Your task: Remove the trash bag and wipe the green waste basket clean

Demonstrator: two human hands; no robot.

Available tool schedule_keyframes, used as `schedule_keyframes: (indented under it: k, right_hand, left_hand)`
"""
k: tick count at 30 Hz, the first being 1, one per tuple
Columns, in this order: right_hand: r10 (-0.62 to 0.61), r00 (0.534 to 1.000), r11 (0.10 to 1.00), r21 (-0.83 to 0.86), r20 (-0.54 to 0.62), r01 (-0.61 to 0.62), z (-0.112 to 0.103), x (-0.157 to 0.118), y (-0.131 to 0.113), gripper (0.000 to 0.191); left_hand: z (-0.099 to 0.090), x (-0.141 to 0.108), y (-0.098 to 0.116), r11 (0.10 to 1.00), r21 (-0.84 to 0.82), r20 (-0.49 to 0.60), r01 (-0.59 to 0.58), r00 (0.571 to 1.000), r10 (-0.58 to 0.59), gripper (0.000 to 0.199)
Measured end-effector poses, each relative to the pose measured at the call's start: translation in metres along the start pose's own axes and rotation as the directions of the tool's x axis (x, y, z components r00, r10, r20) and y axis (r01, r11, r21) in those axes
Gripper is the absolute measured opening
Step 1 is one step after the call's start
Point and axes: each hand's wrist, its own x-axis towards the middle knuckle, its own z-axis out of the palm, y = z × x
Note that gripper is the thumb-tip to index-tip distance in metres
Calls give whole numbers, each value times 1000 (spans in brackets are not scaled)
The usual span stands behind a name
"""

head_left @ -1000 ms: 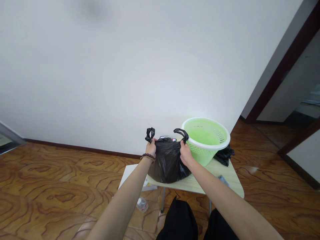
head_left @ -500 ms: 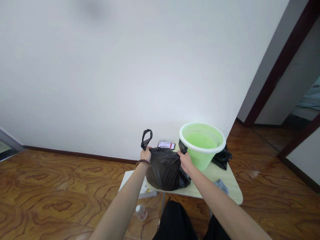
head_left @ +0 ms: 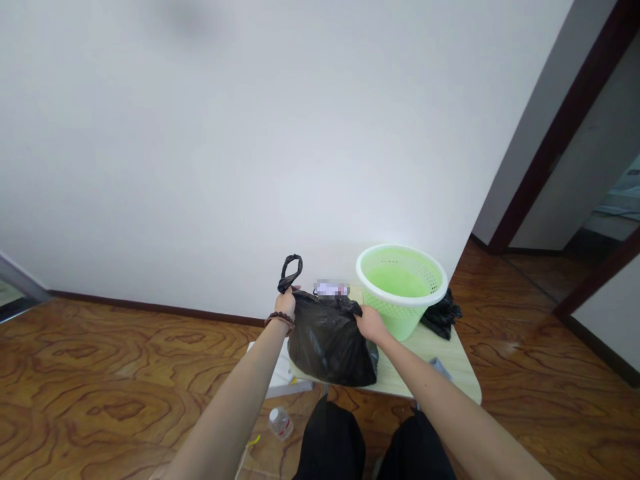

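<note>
A full-looking black plastic bag (head_left: pixel 330 343) rests on the near left part of the pale table (head_left: pixel 453 357). My left hand (head_left: pixel 287 303) is closed on the bag's upper left corner, and a looped handle stands up above it. At the upper right of the bag, my right hand (head_left: pixel 371 324) grips its edge. What is inside the bag cannot be seen. A green basket with a white rim (head_left: pixel 403 300) stands just right of the bag, close behind my right hand.
Behind the bag lies a phone (head_left: pixel 331 289). Another black bag (head_left: pixel 441 315) sits right of the basket, and a grey item (head_left: pixel 440 367) lies near my right forearm. A bottle (head_left: pixel 281 424) is on the floor by a white box (head_left: pixel 287 387). A wall rises behind.
Both hands still hold the bag. My left hand has shifted slightly left and up, the bag's top looks looser, and the right handle no longer stands up above my right hand.
</note>
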Motion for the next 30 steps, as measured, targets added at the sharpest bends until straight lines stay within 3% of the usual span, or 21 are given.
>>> schedule_keyframes:
  k: [8, 12, 17, 23, 27, 30]
  right_hand:
    - [-9, 984, 928, 364, -176, 74, 10, 23, -7, 34]
    - [27, 990, 908, 418, -138, 34, 11, 37, -18, 40]
    - [165, 974, 872, 484, -156, -70, 13, 48, -21, 53]
    - [291, 945, 783, 605, -150, -146, 27, 40, -15, 51]
    - [263, 965, 681, 707, 3, -188, 24, 37, -17, 53]
    - [208, 978, 648, 750, -1, -137, 19, 36, -23, 45]
  left_hand:
    - [31, -5, 8, 971, -194, -33, 137, 989, -146, 33]
    - [39, -8, 12, 960, -250, -34, 126, 990, -139, 38]
    - [37, -14, 7, 930, -327, 2, 169, 984, -179, 40]
    - [24, -27, 5, 900, -326, 88, 289, 957, -276, 31]
    - [21, -37, 18, 898, -298, 34, 325, 943, -330, 29]
    - [24, -39, 26, 897, -310, 4, 314, 944, -329, 27]
